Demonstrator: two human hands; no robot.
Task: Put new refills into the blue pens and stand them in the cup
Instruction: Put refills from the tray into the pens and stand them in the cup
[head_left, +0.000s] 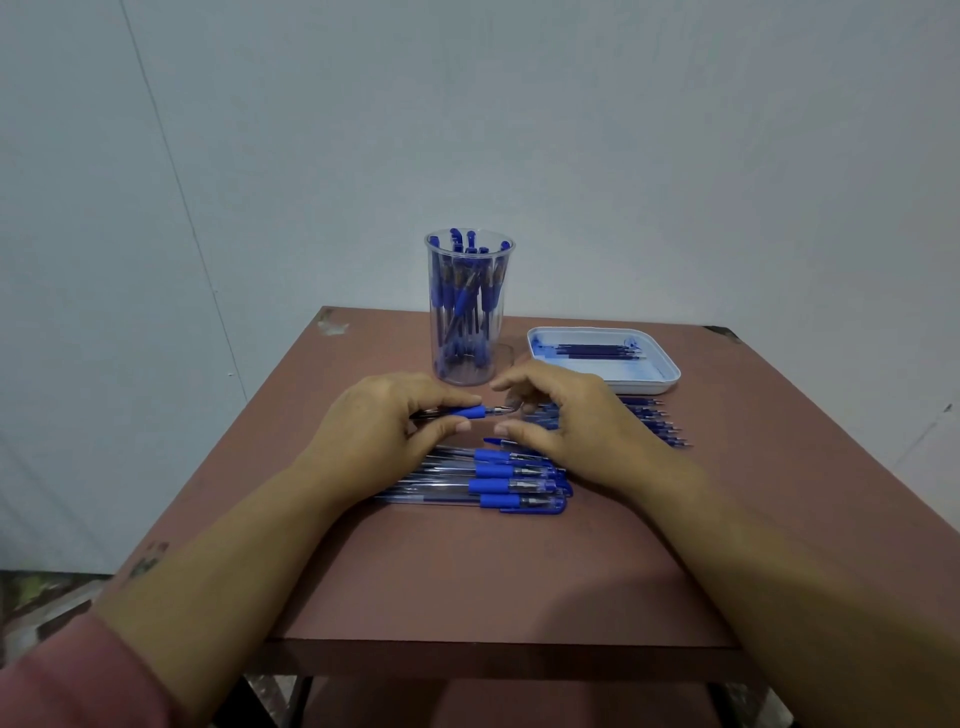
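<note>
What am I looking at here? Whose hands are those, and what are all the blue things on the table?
There is just one picture, taken by a camera worn on a person's head, looking down, so you see what they see. No machine here, only two bare hands.

The left hand holds a blue pen level above the table. The right hand has its fingers at the pen's metal tip, probably working on that end.

Behind the hands stands a clear cup with many blue pens upright in it. To its right is a white tray holding a few thin dark refills. More refills lie in a row in front of the tray, partly hidden by the right hand. Nearest the person lies a row of pens, side by side.
</note>
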